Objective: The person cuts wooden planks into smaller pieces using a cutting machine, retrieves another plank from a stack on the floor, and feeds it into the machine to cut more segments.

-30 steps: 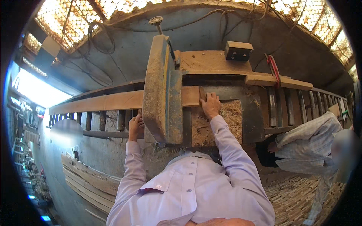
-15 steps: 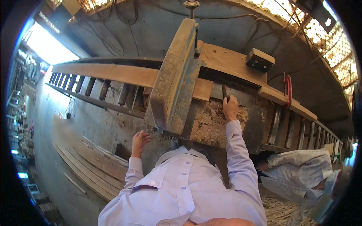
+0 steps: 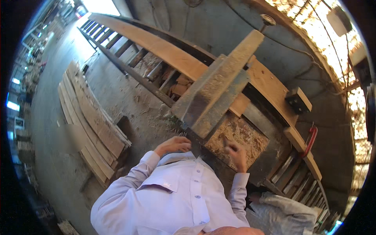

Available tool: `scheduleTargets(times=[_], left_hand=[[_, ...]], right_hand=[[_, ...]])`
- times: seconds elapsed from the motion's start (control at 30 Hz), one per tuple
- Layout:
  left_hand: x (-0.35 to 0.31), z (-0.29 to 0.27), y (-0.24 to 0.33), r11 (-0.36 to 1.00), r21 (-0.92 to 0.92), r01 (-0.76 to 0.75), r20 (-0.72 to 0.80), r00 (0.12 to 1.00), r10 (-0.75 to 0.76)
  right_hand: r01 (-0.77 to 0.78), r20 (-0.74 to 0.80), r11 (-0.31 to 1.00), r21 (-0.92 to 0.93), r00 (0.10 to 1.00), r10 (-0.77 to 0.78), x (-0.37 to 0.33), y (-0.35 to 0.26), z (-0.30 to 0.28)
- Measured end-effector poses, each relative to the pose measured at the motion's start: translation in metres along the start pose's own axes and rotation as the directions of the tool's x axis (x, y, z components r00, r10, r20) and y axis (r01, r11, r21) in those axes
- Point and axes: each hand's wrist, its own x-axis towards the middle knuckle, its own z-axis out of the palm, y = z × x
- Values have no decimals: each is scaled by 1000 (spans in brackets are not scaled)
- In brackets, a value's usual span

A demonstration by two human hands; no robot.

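Observation:
My right hand (image 3: pixel 236 155) is closed on a short dark stick (image 3: pixel 225 140), its fingers partly blurred. Below the stick lies a machine bed strewn with wood shavings (image 3: pixel 250 135). My left hand (image 3: pixel 174 144) hangs in front of my waist, fingers loosely bent, with nothing visible in it. Just beyond the hands stands a dusty saw-like machine housing (image 3: pixel 219 86), slanting up to a round knob (image 3: pixel 268 20). A long wooden plank (image 3: pixel 156 43) runs under the housing, and its short end (image 3: pixel 239 104) comes out on the near right side.
A roller conveyor (image 3: pixel 135 84) carries the plank at far left; more rollers (image 3: pixel 299 182) lie to the right. Loose boards (image 3: pixel 84 125) are stacked on the floor at left. A red clamp (image 3: pixel 311 141) grips a wooden fence. A pale cloth-like bundle (image 3: pixel 282 211) sits at lower right.
My right hand has drawn back toward me with the dark stick, off the plank's end and over the shavings. My left hand has come in closer to the machine. The view has turned.

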Motion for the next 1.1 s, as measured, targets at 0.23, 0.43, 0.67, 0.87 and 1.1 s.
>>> scheduleTargets(times=[0.23, 0.43, 0.67, 0.87, 1.1], left_hand=[[7, 37, -8, 838, -543, -58, 26, 996, 86], [-14, -20, -39, 744, -657, -120, -158, 987, 19], [40, -190, -114, 988, 89, -125, -401, 903, 151], [93, -304, -52, 878, -224, -423, -863, 505, 24], [60, -288, 89, 904, 187, -384, -847, 404, 346]], right_hand=[[142, 353, 980, -137, 932, -85, 18, -57, 110], [12, 384, 997, 76, 922, -40, 24, -78, 135], [-107, -38, 970, 219, 992, 118, -4, -48, 89], [-100, -610, 995, 6, 788, 83, -21, 3, 2], [-393, -913, 882, -258, 398, -90, -80, 50, -70]])
